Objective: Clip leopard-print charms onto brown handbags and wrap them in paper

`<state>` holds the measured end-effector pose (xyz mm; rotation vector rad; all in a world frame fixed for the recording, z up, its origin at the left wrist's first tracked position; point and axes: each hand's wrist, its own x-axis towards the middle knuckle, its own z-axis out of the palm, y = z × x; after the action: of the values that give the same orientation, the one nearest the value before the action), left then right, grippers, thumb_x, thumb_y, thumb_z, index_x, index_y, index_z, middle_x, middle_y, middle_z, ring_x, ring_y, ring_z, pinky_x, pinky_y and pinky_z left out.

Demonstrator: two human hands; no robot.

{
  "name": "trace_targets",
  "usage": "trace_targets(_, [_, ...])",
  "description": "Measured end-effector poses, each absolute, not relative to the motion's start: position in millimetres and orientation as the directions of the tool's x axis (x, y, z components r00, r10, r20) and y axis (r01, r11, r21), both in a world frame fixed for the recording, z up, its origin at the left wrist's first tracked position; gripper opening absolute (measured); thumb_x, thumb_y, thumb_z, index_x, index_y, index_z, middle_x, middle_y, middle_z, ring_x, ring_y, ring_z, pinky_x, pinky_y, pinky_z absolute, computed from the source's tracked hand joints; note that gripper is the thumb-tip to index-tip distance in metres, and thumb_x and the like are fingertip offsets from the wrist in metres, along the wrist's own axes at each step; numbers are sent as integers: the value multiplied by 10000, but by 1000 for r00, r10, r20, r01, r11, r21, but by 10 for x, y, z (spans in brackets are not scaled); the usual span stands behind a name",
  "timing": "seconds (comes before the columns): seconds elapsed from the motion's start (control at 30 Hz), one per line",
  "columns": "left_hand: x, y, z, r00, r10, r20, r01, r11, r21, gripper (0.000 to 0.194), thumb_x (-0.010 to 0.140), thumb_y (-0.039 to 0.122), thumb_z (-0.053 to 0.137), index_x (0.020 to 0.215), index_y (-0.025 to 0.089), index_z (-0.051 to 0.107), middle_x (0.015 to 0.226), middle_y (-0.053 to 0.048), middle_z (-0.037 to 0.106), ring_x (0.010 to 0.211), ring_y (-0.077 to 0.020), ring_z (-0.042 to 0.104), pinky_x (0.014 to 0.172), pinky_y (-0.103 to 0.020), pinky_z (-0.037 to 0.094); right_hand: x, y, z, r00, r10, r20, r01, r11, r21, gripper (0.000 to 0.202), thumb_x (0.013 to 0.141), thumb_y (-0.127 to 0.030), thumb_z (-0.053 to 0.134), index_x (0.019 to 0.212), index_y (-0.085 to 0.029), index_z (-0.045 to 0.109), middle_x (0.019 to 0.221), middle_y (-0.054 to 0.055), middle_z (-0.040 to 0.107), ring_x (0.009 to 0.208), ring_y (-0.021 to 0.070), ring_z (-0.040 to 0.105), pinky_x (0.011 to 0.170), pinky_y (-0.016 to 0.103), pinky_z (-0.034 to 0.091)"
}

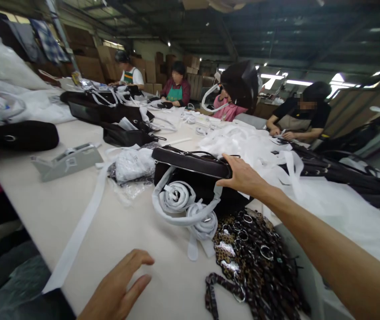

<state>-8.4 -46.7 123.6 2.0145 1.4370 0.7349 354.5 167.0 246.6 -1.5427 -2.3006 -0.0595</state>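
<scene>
I'm steering one dark bag (pixel 190 163) on the worktop (pixel 116 229), my right hand (pixel 243 175) gripping its end; my left hand (pixel 118 282) is hovering empty, fingers parted. Two wrapped rolls (pixel 176 197) are fronting it, one tape dispenser (pixel 71 163) sitting left, heaped straps (pixel 265 264) crowding right.

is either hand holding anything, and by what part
The right hand grips the black bag by the right end of its top; the left hand holds nothing.

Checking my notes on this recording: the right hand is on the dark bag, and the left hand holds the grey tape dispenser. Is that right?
Not quite: the left hand is empty; the grey tape dispenser stands apart from it on the table, as the head view shows. The right hand is on the dark bag.
</scene>
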Motion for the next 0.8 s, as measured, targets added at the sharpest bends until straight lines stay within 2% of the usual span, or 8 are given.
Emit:
trace_targets(0.1, [115,-258,1325,356,921,160,671,-370,643,247,901,270,532,1140,283,594,1175,-61,642,1095,-211,616,963,-332,509,3358,1715,2439,-307,870,387,924,370,-98,966,694,-492,740,1480,-145,297,1415,197,471,1282,373,456,1048,515,383])
trace_targets(0.2, [233,-86,1343,331,925,188,715,-376,589,263,898,228,518,1152,257,579,1187,-79,627,1106,-237,604,965,-408,511,3373,1689,2437,-340,860,381,916,394,-74,938,706,-478,732,1480,-200,282,1442,154,450,1285,345,451,1013,477,410])
trace_targets(0.33, [294,15,1262,305,933,191,757,-360,545,281,893,189,504,1160,233,581,1193,-93,622,1107,-254,601,970,-468,505,3263,1529,2362,-314,909,276,950,301,87,514,748,-429,696,1205,-237,563,1136,103,637,1037,311,585,808,394,471])
trace_targets(0.4, [328,11,1183,327,923,200,756,-383,531,344,876,160,517,1208,234,568,1257,-97,597,1159,-254,577,994,-467,494,3164,1500,2317,-326,898,294,941,279,190,291,790,-355,650,1046,-221,619,1026,96,657,969,289,596,759,357,450])
trace_targets(0.47, [370,-13,1074,352,911,213,755,-411,511,399,859,146,541,1249,231,553,1299,-102,578,1197,-254,555,1017,-463,481,3107,1547,2324,-330,875,355,938,260,229,180,826,-303,597,980,-216,630,995,94,660,936,268,600,720,326,426])
trace_targets(0.6, [443,-52,796,388,880,275,781,-472,408,383,866,133,524,1241,200,573,1317,-115,587,1241,-270,531,1065,-492,433,3158,1779,2616,-202,863,463,979,173,105,191,874,-353,522,929,-231,658,934,73,675,823,243,620,635,305,391])
trace_targets(0.7, [465,-52,666,413,852,321,786,-512,348,380,872,156,520,1247,197,570,1346,-110,580,1262,-272,519,1098,-506,396,3195,1931,3082,-97,820,564,993,121,-5,217,834,-342,548,959,-235,689,922,76,697,840,265,625,675,325,406])
trace_targets(0.8, [463,-49,671,401,852,337,782,-510,359,371,873,184,527,1241,201,569,1335,-103,591,1255,-261,528,1089,-485,413,3147,1950,3681,-16,753,658,993,88,-76,256,785,-312,587,990,-220,711,915,91,712,875,280,623,738,354,428])
